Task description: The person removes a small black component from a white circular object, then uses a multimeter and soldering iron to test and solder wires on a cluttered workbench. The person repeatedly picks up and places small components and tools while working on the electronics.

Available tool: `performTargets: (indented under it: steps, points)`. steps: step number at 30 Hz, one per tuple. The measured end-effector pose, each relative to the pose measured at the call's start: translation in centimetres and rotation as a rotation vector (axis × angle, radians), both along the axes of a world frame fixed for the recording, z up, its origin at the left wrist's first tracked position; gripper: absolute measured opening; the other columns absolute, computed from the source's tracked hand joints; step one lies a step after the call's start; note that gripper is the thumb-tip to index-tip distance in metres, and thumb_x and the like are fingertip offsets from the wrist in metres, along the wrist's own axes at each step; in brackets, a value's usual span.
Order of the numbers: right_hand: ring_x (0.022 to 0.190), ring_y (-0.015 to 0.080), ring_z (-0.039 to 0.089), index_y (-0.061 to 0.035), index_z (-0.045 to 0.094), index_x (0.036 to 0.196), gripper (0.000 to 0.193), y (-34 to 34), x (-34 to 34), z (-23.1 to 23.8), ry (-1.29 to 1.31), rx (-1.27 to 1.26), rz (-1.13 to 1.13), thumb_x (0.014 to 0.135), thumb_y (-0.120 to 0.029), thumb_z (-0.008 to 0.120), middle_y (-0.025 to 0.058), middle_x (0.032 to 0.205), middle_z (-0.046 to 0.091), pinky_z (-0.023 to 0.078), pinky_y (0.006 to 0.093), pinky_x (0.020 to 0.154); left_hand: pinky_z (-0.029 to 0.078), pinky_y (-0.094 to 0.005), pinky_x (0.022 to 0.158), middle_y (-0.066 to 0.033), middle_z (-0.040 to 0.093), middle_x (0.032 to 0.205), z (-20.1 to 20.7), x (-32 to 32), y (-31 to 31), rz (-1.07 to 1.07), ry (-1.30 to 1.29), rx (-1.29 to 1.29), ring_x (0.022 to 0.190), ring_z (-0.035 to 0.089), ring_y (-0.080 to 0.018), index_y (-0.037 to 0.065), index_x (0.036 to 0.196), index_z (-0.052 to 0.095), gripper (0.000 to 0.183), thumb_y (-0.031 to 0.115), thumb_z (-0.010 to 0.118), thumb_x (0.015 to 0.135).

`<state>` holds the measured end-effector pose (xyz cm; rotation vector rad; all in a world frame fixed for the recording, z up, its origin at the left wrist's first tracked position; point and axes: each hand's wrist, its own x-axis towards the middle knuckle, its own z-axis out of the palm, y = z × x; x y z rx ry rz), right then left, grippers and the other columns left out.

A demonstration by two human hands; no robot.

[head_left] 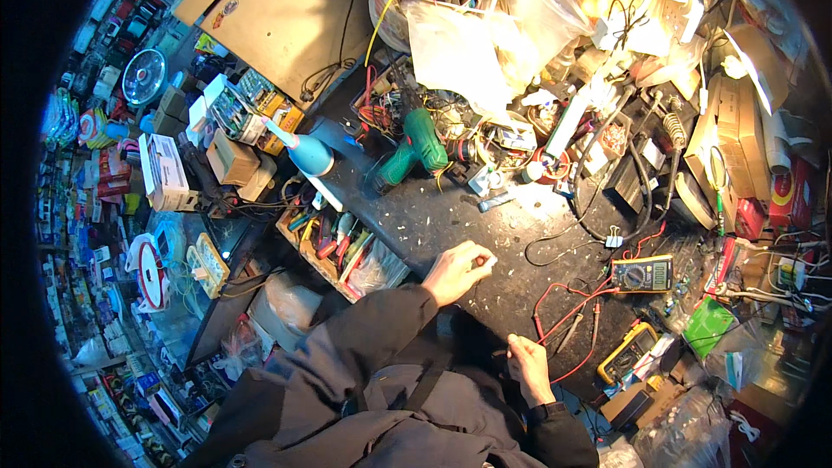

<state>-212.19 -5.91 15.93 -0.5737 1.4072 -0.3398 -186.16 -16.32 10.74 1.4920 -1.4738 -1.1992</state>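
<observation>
While the left grip (457, 275) hangs over the dark table (511, 290), its thumb and forefinger pinch a small pale bit (490, 262), right at the fingertips and too tiny to identify. The right grip (529, 367) is bunched at the near edge; whether it holds anything, I cannot tell. Red test leads (598, 293) run just beside it, a yellow multimeter (628, 353) lying to its right.

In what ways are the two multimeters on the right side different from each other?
The upper multimeter looks mostly dark, while the lower multimeter has a broad yellow frame. The upper multimeter lies nearly sideways in the picture; the lower multimeter lies diagonally. Both have yellow and dark parts.
</observation>
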Motion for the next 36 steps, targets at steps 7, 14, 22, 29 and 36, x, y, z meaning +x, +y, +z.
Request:
performTargets:
  steps: [7,14,22,29,36]
  points:
    - [0.059,0.0013,0.043,-0.0049,0.074,0.1,0.016,-4.0,5.4,4.6,-0.071,-0.121,0.099,0.104,-0.02,0.07,-0.0079,0.071,0.055,0.032,0.0212,0.053,0.046,-0.0248,0.063,0.0002,0.065,0.101,8.8,3.8,5.0,0.188,0.819,0.375,0.073,0.054,-0.0084,0.006,0.117,0.065,0.023,0.019,0.076,0.101]
    - [0.07,0.0034,0.054,-0.0021,0.07,0.111,0.019,-4.4,12.9,7.3,-0.085,-0.286,0.119,0.094,-0.005,0.079,-0.0032,0.082,0.065,0.044,0.0212,0.065,0.055,-0.0304,0.086,-0.0055,0.064,0.11,10.6,3.9,5.8,0.297,1.161,0.471,0.092,0.064,-0.0141,0.008,0.118,0.058,0.018,0.021,0.066,0.107]
    - [0.086,0.009,0.066,0.0019,0.07,0.112,0.023,-4.2,13.1,6.8,0.047,-0.519,0.206,0.096,-0.011,0.08,0.0053,0.098,0.077,0.053,0.0255,0.076,0.055,-0.0426,0.103,-0.0104,0.067,0.113,10.1,2.7,5.4,0.411,1.359,0.529,0.107,0.068,-0.0246,0.008,0.12,0.06,0.017,0.018,0.065,0.107]
    - [0.062,-0.001,0.048,-0.0029,0.071,0.122,0.029,-4.4,9.6,7.4,-0.374,0.01,-0.046,0.11,-0.028,0.063,0.0041,0.104,0.079,0.037,0.0183,0.055,0.055,-0.0338,0.097,-0.0146,0.072,0.121,10.6,4.9,3.7,0.371,0.951,0.444,0.111,0.069,-0.0209,0.004,0.148,0.051,0.042,0.015,0.062,0.108]
    - [0.057,0.0,0.043,-0.0028,0.066,0.115,0.022,-4.0,8.1,7.3,-0.528,0.0,-0.21,0.105,-0.023,0.07,0.0107,0.103,0.077,0.033,0.0192,0.05,0.057,-0.0305,0.091,-0.013,0.071,0.122,11.0,3.9,4.2,0.269,0.899,0.548,0.108,0.071,-0.0192,0.007,0.151,0.051,0.046,0.017,0.063,0.108]
